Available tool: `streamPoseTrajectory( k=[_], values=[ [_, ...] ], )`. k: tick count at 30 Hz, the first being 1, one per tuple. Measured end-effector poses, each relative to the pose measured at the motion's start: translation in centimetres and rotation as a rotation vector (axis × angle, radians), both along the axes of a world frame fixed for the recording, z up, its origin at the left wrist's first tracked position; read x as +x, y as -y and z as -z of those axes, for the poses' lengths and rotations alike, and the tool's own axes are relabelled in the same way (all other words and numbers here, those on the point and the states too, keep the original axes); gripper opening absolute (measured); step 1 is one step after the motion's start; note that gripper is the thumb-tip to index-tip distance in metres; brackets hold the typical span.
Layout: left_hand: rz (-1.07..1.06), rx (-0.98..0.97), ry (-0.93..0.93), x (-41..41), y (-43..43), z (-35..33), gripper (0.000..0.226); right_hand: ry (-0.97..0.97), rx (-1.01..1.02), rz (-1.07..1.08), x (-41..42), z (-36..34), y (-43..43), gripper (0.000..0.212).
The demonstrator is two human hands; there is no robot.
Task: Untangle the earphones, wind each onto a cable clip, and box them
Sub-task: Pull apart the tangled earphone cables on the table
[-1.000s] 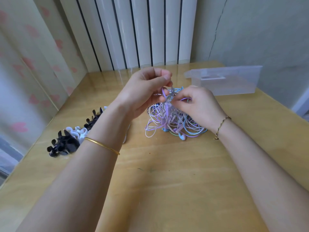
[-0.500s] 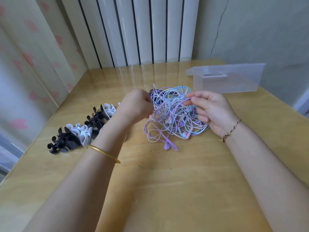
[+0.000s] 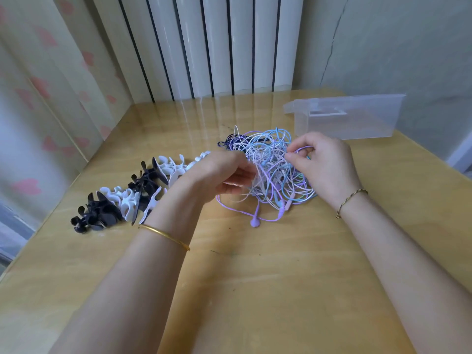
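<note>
Earphone tangle [image 3: 268,164], held up between both hands a second ago, now lies spread on the table [image 3: 255,290] between the row of cable clips [image 3: 127,198] and the clear box [image 3: 357,118]. Left hand [image 3: 224,175] pinches pale strands at its left edge; right hand [image 3: 324,162] pinches a purple loop on its right. One purple earbud [image 3: 255,222] trails loose in front; my judgement is that untangling has only begun and no clip is wound.

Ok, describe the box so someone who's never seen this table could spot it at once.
Find the wooden table and look to its far right corner, by the grey wall. Beyond the earphone tangle sits the box, the only clear, straight-sided thing; the clips on the left are black and white.
</note>
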State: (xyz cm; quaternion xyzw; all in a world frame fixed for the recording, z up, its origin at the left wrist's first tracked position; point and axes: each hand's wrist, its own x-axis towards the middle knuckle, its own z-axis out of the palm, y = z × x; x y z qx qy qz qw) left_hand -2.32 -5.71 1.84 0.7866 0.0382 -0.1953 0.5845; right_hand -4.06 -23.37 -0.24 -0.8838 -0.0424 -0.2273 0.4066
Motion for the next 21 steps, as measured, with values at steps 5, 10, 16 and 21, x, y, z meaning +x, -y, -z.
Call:
streamPoseTrajectory(
  k=[5,10,16,21],
  values=[
    [0.101,-0.001,0.193,0.2,0.4,0.2,0.029,-0.009,-0.049,-0.058,-0.4,0.1,-0.6,0.010],
    [0.126,0.065,0.398,-0.2,0.7,0.3,0.041,-0.110,0.123,-0.045,-0.1,0.6,-0.6,0.012],
    [0.138,0.173,0.563,-0.7,1.0,-0.1,0.042,-0.308,0.451,-0.095,-0.3,0.7,-0.2,0.019],
    [0.219,0.113,0.534,-0.9,1.1,0.0,0.035,-0.444,0.868,-0.137,-0.5,0.5,-0.5,0.019]
  ],
)
